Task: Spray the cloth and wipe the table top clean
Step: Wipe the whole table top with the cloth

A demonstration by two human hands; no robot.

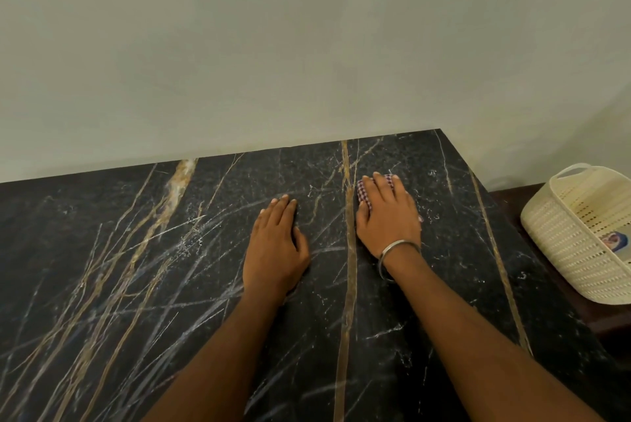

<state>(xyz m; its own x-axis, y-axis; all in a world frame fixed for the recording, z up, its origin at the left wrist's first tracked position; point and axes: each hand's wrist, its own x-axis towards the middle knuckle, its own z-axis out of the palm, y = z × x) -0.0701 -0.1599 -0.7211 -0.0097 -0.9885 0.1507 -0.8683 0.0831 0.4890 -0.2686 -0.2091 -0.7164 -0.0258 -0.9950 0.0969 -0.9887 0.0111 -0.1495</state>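
The table top point(136, 268) is black marble with gold and white veins. My right hand point(387, 213) lies flat near the table's far right corner, pressing down on a small checked purple-and-white cloth point(363, 195). Most of the cloth is hidden under the palm; only its edges show by the fingers. A metal bangle sits on that wrist. My left hand point(276, 244) rests flat on the bare marble just left of it, fingers together, holding nothing. No spray bottle is in view.
A pale wall point(307, 46) runs along the table's far edge. A cream plastic basket point(560, 237) with a handle stands on a lower dark surface past the table's right edge, with a small printed item inside.
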